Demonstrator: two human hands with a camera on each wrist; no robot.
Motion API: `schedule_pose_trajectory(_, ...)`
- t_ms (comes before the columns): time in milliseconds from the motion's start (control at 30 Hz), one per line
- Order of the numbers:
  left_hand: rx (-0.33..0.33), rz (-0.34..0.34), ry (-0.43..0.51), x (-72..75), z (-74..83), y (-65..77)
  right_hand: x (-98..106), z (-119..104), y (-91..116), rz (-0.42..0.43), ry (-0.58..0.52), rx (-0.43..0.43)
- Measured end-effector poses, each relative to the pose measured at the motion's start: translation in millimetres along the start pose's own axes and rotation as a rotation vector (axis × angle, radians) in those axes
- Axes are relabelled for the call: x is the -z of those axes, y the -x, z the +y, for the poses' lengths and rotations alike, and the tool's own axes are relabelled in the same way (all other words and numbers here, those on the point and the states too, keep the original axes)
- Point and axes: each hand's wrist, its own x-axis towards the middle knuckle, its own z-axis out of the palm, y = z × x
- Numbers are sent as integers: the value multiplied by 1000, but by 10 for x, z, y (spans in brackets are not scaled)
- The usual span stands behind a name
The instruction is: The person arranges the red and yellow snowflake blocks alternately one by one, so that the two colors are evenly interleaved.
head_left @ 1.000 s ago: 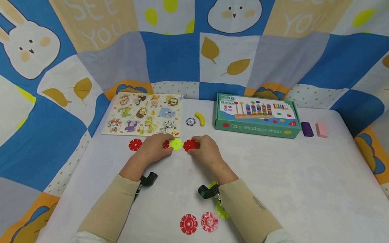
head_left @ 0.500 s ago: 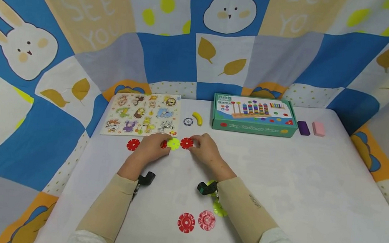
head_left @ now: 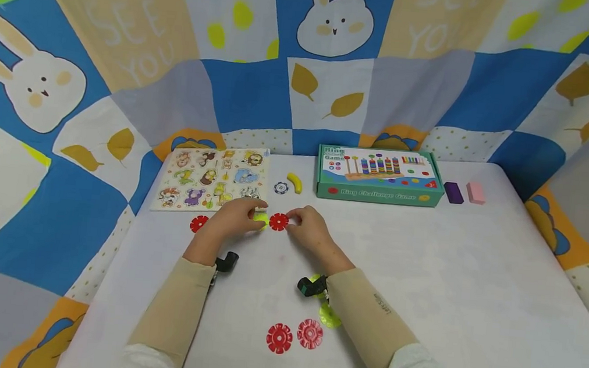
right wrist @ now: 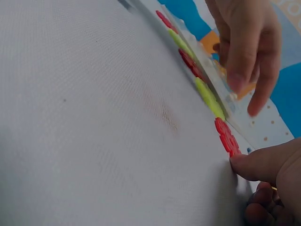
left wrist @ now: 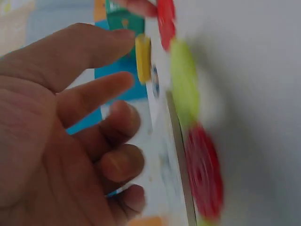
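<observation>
A red flower-shaped plastic disc lies at the right end of a row, its edge right at a yellow-green disc. My right hand pinches the red disc's right edge between thumb and fingers. Over the row hovers my left hand, fingers loosely bent and holding nothing, as the left wrist view shows. It hides part of the row in the head view. Further along, the right wrist view reveals another red disc, another yellow-green disc and a red disc at the far end.
Behind the row lie an animal puzzle board, a patterned chip, a toy banana and a green game box. Purple and pink blocks sit further right. Two red discs and yellow-green discs lie nearer me.
The right hand has brought its red disc leftward, up to the yellow-green one. My left hand has shifted over the yellow-green disc and now covers more of it. The head view has tilted slightly.
</observation>
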Motion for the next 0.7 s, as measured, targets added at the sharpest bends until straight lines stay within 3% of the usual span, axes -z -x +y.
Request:
schedule_pose_trajectory(100, 2, -45, -9, -62, 150, -78, 4, 21, 18, 7, -5, 9)
schedule_pose_trajectory(200, 37, -46, -15, -149, 222, -105, -8, 24, 34, 15, -4, 14)
schedule_pose_trajectory(433, 25, -7, 4, -259, 111, -91, -24, -22, 87, -19, 16, 19)
schedule_pose_trajectory(567, 10, -10, 13, -247, 109, -101, 130, -33, 264, -44, 2, 23)
schedule_pose_trajectory(700, -7, -18, 13, -247, 118, -110, 309, -13, 566, -44, 5, 68)
